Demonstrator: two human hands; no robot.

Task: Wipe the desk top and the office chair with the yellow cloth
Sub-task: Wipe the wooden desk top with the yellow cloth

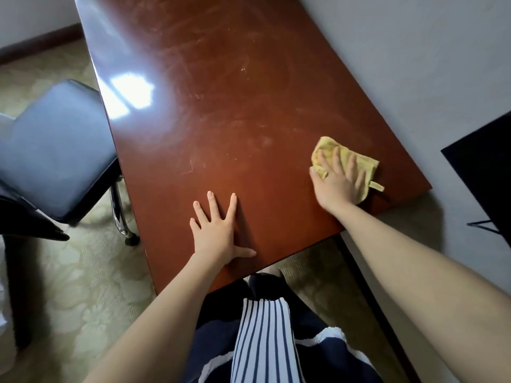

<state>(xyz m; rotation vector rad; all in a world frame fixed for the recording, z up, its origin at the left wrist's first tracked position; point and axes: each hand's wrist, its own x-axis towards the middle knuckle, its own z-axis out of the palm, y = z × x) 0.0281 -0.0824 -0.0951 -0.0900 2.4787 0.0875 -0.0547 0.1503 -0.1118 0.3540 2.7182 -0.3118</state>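
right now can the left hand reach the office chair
Probably yes: the left hand lies flat on the desk top near its left edge, and the office chair sits past it, nothing between.

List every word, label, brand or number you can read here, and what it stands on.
None can be read.
The small tab on the yellow cloth under the right hand is too small to show any print.
The desk top, the office chair and the striped clothing carry no lettering.
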